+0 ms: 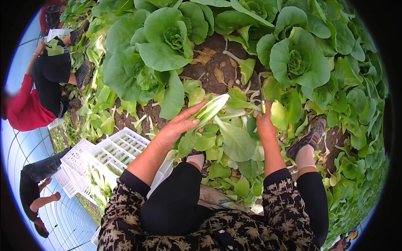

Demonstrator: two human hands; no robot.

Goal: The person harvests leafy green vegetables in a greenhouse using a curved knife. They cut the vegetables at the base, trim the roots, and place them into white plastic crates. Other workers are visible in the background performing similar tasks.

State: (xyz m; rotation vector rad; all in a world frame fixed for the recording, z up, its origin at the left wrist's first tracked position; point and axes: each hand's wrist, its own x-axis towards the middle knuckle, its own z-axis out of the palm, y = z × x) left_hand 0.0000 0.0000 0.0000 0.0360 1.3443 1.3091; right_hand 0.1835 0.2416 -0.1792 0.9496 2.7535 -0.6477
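Cut leafy green in my left hand, knife in my right, low over the vegetable bed.

The pale-stalked leafy green (209, 111) lies across my left hand (178, 127), fingers (190, 122) curled around its stalk end, held just above the soil among loose cut leaves (234, 142). It looks light, crisp at the stalks and soft at the leaves, so I judge it bruises easily and is best held near the firm base. My right hand (266, 125) is clenched on a knife (262, 98), blade pointing away. A white plastic crate (115, 150) sits near my left side; growing heads (167, 39) fill the bed beyond.
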